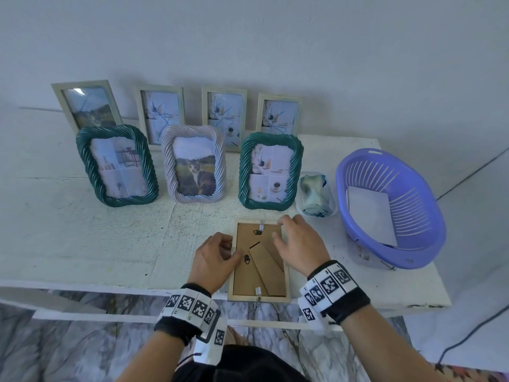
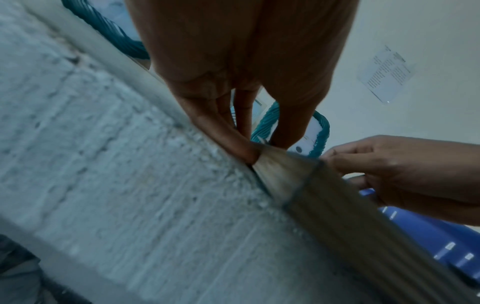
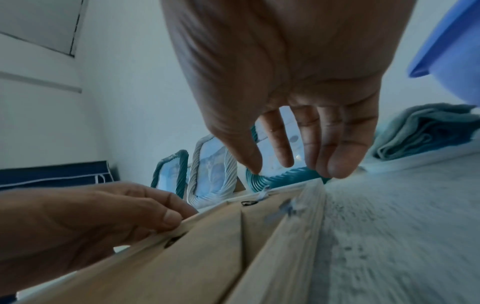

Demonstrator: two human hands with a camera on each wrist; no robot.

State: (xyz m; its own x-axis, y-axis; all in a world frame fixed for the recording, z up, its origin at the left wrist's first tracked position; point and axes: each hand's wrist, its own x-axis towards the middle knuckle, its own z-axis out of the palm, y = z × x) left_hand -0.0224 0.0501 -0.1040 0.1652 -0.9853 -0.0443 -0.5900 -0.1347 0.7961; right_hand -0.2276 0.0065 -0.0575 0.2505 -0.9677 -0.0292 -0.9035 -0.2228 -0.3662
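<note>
A light wooden picture frame point(image 1: 242, 282) lies face down at the table's front edge, its brown backing and fold-out stand point(image 1: 268, 267) facing up. My left hand point(image 1: 227, 245) grips the frame's left edge, fingers curled, the thumb on the rim. In the left wrist view its fingertips point(image 2: 246, 150) pinch the frame point(image 2: 337, 216) where it meets the table. My right hand point(image 1: 283, 230) hovers over the frame's far right corner with loosely spread fingers. In the right wrist view its fingertips point(image 3: 335, 166) hang just at that corner of the frame point(image 3: 194, 257).
Two rows of picture frames stand behind, the nearest a green twisted-rim frame point(image 1: 271, 172). A folded blue-green cloth point(image 1: 314, 194) lies in a white dish to the right. Beside it is a purple plastic basket point(image 1: 413, 252) holding a white sheet. The frame's near end overhangs the table edge point(image 1: 110, 283).
</note>
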